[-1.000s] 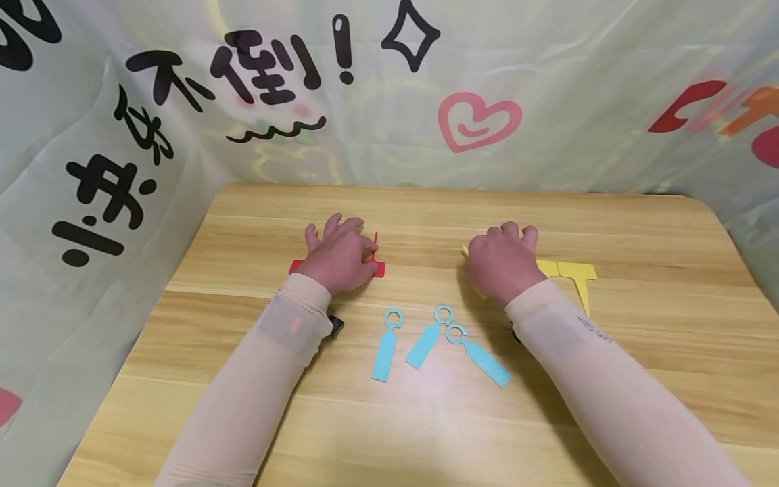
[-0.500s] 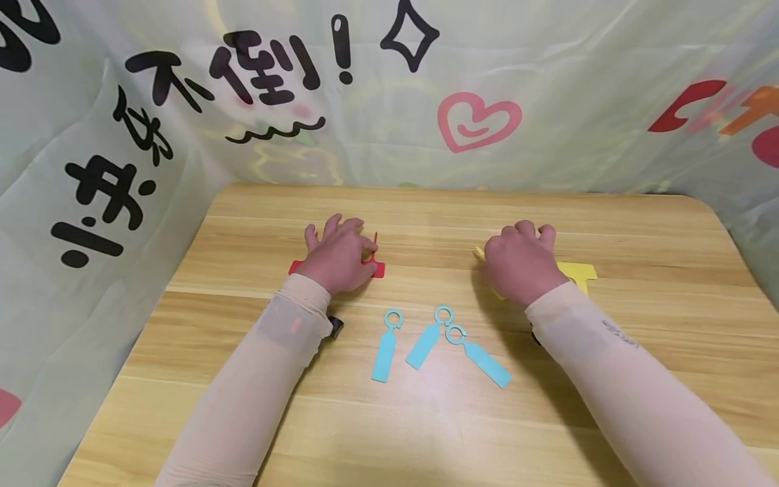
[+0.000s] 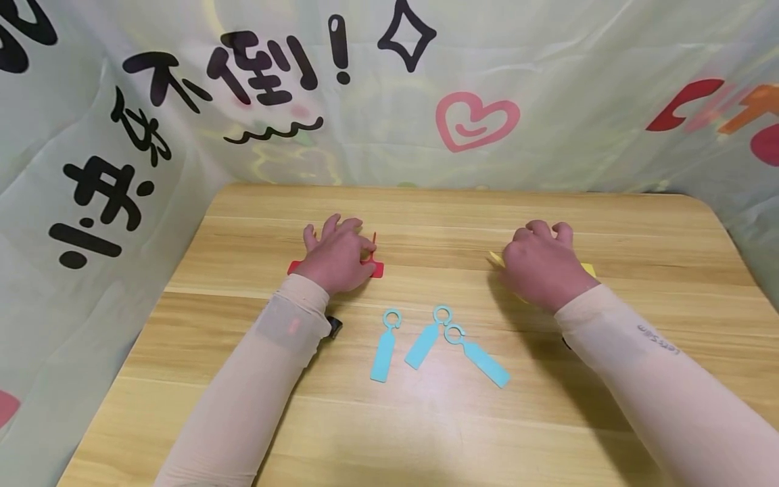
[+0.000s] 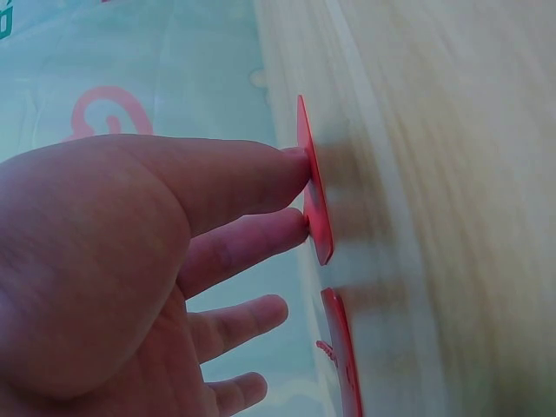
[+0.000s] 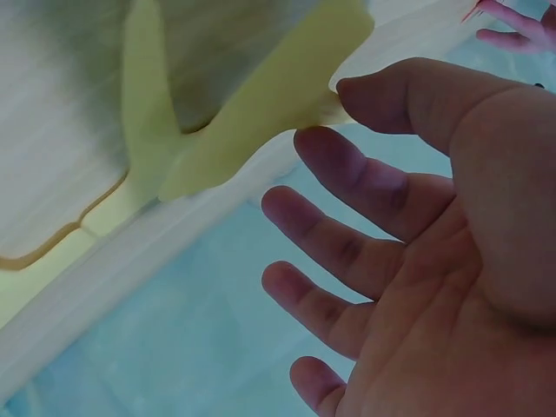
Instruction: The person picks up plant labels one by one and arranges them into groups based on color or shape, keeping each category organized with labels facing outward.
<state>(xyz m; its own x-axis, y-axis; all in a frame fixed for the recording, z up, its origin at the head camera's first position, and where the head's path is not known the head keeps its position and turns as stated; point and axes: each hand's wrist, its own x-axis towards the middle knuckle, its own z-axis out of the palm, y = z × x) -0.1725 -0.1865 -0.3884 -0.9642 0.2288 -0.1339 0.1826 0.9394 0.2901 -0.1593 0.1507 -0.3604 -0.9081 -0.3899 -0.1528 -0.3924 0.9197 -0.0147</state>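
Note:
In the left wrist view, my left hand [image 3: 337,260] touches a flat red tag [image 4: 317,200] with the tips of thumb and index finger, a gap showing between them. Its other fingers stay spread. A second red tag [image 4: 343,347], with a thin ridged strip, lies beside it. My right hand [image 3: 544,264] pinches a yellow T-shaped plant label [image 5: 269,95] at its edge between thumb and index finger. In the head view only that label's tip shows past the hand. Another yellow label [image 3: 588,269] lies mostly hidden behind the right wrist.
Three light-blue ring-topped tags, a left one [image 3: 383,355], a middle one [image 3: 422,345] and a right one [image 3: 487,363], lie between the forearms on the wooden table [image 3: 304,433]. A printed white cloth [image 3: 566,81] hangs behind the far edge.
My right hand has moved to the right with the yellow plant label, covering more of the other yellow label. The left hand has stayed in place on the red tag.

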